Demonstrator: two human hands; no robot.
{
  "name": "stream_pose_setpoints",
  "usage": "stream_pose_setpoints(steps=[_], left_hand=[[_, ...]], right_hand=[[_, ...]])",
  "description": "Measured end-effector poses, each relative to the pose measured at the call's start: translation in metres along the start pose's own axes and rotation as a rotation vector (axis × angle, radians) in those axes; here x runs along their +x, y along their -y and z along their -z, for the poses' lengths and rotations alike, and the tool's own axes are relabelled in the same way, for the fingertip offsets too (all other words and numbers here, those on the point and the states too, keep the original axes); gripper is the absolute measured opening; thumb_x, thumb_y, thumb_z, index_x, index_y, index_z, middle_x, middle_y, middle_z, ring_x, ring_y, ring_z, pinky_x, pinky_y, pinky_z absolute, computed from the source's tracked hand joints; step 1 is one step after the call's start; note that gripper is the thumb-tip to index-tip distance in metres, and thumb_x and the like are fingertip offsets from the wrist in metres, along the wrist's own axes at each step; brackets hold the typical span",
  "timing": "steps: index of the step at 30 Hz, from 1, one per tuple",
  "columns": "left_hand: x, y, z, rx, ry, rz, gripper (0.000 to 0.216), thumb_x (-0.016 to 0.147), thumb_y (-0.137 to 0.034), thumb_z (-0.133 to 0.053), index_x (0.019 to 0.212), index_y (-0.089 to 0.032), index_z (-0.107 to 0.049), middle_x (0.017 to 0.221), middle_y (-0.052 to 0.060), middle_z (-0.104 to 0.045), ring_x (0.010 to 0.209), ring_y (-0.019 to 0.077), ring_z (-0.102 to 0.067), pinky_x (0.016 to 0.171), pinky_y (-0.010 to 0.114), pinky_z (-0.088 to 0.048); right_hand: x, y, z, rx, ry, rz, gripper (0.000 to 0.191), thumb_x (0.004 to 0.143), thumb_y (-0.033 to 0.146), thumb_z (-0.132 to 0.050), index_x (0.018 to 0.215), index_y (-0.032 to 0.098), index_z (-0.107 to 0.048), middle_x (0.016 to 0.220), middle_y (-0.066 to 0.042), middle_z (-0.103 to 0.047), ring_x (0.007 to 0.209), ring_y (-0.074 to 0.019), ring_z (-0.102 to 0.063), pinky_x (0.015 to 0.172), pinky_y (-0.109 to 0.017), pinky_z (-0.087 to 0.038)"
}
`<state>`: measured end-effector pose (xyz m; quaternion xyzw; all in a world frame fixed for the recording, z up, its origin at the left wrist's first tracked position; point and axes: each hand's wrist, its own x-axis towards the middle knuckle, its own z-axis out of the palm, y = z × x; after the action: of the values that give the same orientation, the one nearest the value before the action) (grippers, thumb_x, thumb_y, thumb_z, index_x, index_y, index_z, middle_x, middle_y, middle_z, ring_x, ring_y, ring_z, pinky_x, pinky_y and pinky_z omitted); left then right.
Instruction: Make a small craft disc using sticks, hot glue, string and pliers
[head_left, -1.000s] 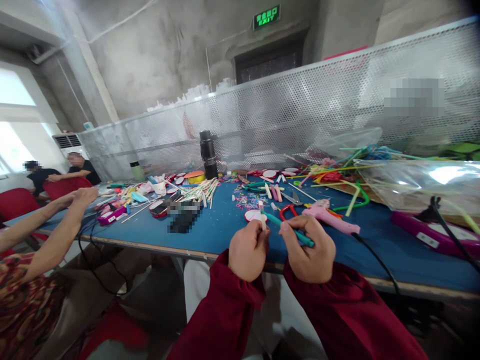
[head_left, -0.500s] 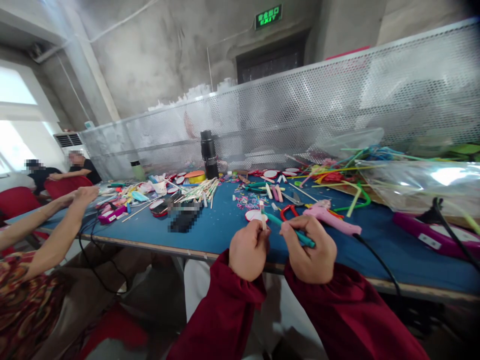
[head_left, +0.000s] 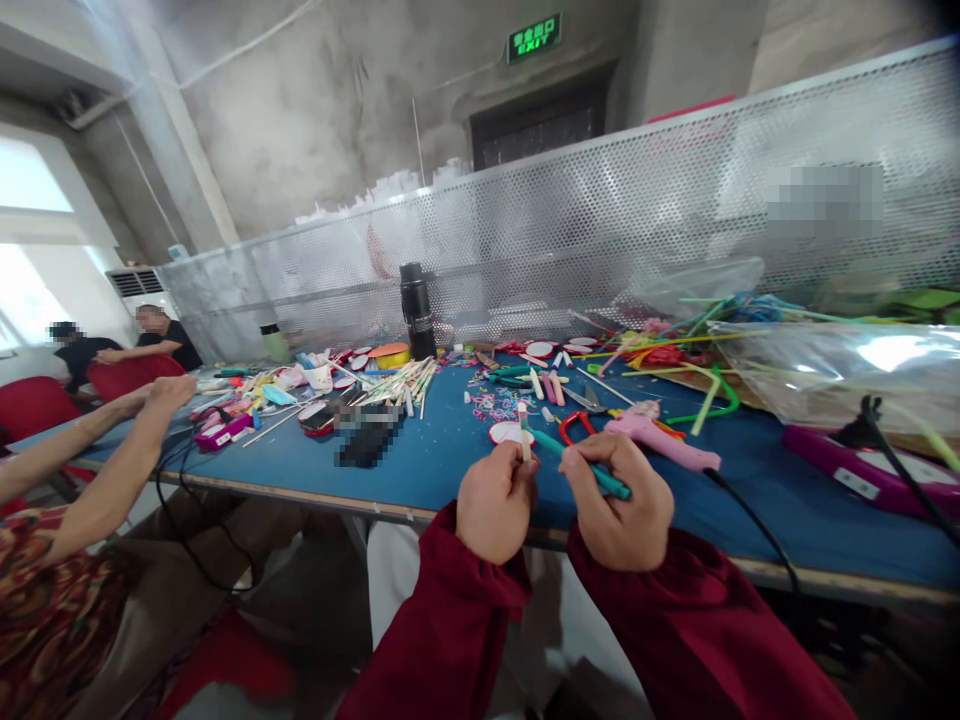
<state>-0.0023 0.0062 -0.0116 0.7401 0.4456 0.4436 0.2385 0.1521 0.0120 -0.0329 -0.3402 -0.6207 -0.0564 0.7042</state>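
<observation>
My left hand (head_left: 496,501) is closed around a short pale stick (head_left: 525,429) that stands up from its fingers. My right hand (head_left: 619,506) is closed on a teal straw (head_left: 571,455) that slants up to the left, its tip close to the pale stick. Both hands hover at the near edge of the blue table (head_left: 420,465). Just beyond them lie red-handled scissors (head_left: 573,423), a round white and red disc (head_left: 505,432) and a pink glue gun (head_left: 658,434) with a black cord.
Sticks, straws, small rings and discs litter the table. A black flask (head_left: 417,309) stands at the back by a perforated metal screen. A clear bag of straws (head_left: 832,365) lies at right. Another person's arms (head_left: 105,450) rest at the left; two people sit farther off.
</observation>
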Motion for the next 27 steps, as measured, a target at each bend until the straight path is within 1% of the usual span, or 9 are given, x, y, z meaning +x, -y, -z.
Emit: stream_pose_setpoints(steps=[6, 14, 21, 24, 27], left_hand=[[-0.0013, -0.0019, 0.001, -0.007, 0.0, 0.002, 0.02, 0.106, -0.029, -0.049, 0.088, -0.024, -0.054, 0.071, -0.003, -0.063, 0.07, 0.0169, -0.057, 0.072, 0.03, -0.039], [-0.0009, -0.0038, 0.0023, 0.016, 0.005, 0.011, 0.022, 0.107, -0.03, -0.048, 0.086, -0.024, -0.053, 0.071, -0.002, -0.062, 0.07, 0.0171, -0.058, 0.071, 0.03, -0.039], [-0.001, -0.0035, 0.0019, 0.013, 0.011, 0.017, 0.019, 0.106, -0.029, -0.048, 0.089, -0.024, -0.055, 0.07, -0.002, -0.062, 0.069, 0.0174, -0.057, 0.071, 0.03, -0.04], [-0.001, -0.003, 0.0014, 0.026, -0.001, 0.009, 0.019, 0.106, -0.029, -0.049, 0.089, -0.024, -0.055, 0.072, -0.002, -0.063, 0.07, 0.0176, -0.058, 0.072, 0.029, -0.042], [-0.0007, -0.0025, 0.0011, 0.029, 0.005, 0.012, 0.018, 0.106, -0.028, -0.049, 0.089, -0.024, -0.056, 0.072, -0.002, -0.064, 0.07, 0.0177, -0.059, 0.071, 0.029, -0.041]], right_hand=[[0.0021, 0.0035, 0.001, -0.037, 0.012, 0.01, 0.01, 0.098, 0.024, -0.069, 0.09, 0.024, -0.064, 0.083, -0.003, -0.07, 0.078, -0.0208, -0.067, 0.074, -0.038, -0.053], [0.0024, 0.0017, 0.0005, -0.044, 0.003, 0.029, 0.008, 0.096, 0.022, -0.07, 0.091, 0.024, -0.065, 0.084, -0.002, -0.07, 0.079, -0.0203, -0.068, 0.074, -0.037, -0.053], [0.0017, 0.004, 0.0003, -0.037, -0.017, -0.008, 0.01, 0.098, 0.025, -0.069, 0.089, 0.025, -0.065, 0.082, -0.004, -0.071, 0.077, -0.023, -0.068, 0.073, -0.041, -0.053], [0.0023, 0.0045, 0.0005, -0.02, 0.002, -0.009, 0.01, 0.098, 0.025, -0.069, 0.089, 0.025, -0.064, 0.082, -0.005, -0.071, 0.077, -0.0233, -0.068, 0.071, -0.041, -0.054], [0.0029, 0.005, 0.0007, -0.046, -0.016, -0.013, 0.01, 0.097, 0.025, -0.07, 0.088, 0.024, -0.065, 0.081, -0.004, -0.071, 0.076, -0.0227, -0.069, 0.071, -0.04, -0.054]])
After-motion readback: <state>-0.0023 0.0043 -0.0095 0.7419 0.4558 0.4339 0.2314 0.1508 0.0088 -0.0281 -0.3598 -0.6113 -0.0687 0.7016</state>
